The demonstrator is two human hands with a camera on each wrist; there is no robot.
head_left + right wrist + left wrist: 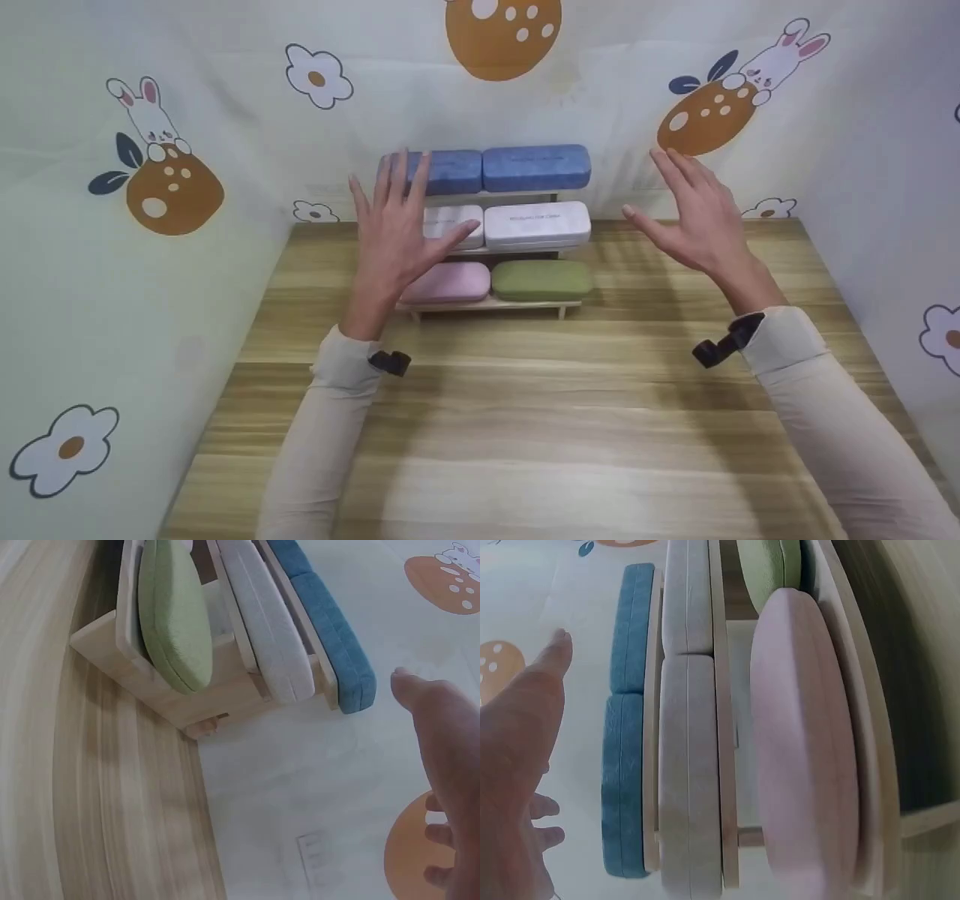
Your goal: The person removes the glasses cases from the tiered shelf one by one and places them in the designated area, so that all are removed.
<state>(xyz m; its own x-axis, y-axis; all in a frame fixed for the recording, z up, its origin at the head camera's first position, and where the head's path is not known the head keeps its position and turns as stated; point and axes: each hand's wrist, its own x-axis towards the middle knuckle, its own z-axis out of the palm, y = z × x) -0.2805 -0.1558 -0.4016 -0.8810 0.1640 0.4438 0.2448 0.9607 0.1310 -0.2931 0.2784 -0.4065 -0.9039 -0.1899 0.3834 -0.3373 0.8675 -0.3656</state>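
From the head, the left hand (394, 240) was spread, thumb out, in front of the left end of the rack (517, 304), partly hiding the left blue case (457, 172), the left white case (454, 217) and the pink case (450, 283). The right hand (701, 221), also spread, stood apart from the rack on its right, thumb toward the right white case (538, 226); the right blue case (536, 168) sat on the tier above and the green case (542, 281) on the one below. All six lay with their long axes left to right, and the left hand looked the nearer to them. From the left wrist, a strip of wall (577, 742) showed between that hand and the left blue case; it pinched nothing. From the right wrist, the right thumb pointed at the end of the right blue case across a gap, its fingers apart and holding nothing.
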